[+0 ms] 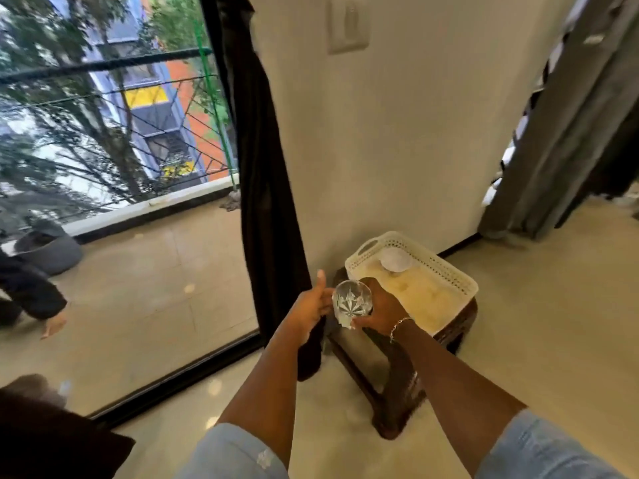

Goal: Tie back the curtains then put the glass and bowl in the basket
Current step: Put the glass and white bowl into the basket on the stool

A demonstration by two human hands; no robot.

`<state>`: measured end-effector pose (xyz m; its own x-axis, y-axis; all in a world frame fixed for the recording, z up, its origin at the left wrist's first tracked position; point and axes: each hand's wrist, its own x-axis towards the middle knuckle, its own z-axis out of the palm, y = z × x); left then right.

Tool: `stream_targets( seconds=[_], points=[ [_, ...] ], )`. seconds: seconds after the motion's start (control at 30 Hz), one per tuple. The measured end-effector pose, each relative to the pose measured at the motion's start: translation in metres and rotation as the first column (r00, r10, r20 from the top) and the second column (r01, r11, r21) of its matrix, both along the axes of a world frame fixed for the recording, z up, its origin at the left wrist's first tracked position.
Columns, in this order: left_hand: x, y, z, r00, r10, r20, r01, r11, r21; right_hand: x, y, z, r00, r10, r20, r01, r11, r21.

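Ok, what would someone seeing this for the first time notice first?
The cut-crystal glass at centre, gripped by the right hand with the left hand open beside it. Just behind, a cream basket sits on a dark wooden stool, a white bowl already inside; a dark curtain hangs left of it.

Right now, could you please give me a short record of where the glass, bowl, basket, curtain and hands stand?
glass: cut glass, gripped by the right hand, not yet in the basket
left hand: open beside the glass; contact unclear
bowl: white, inside the basket
basket: cream, perforated, on the dark wooden stool
curtain: dark, gathered at the window edge; no tie visible
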<state>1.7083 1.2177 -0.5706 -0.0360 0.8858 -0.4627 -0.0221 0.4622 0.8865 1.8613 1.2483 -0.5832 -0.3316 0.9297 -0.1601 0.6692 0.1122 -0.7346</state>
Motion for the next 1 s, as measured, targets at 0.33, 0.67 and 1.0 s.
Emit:
stream_targets(
  seconds=[0.33,0.67,1.0],
  points=[
    [0.073,0.088,-0.007,0.987,-0.153,-0.044,0.147,0.981,-0.124,0.083,0.059,-0.020,0.989,-0.134,0.059,0.137,0.990,-0.043],
    [0.100,0.205,-0.054,0.929,-0.360,-0.085,0.341,0.922,-0.184,0.108,0.154,-0.061,0.965,-0.232,0.119,0.243,0.966,-0.085],
    [0.096,0.277,-0.115,0.494,-0.686,-0.534,0.611,0.711,-0.348,0.096,0.217,-0.133,0.924,-0.265,0.276,0.306,0.945,-0.119]
  ],
)
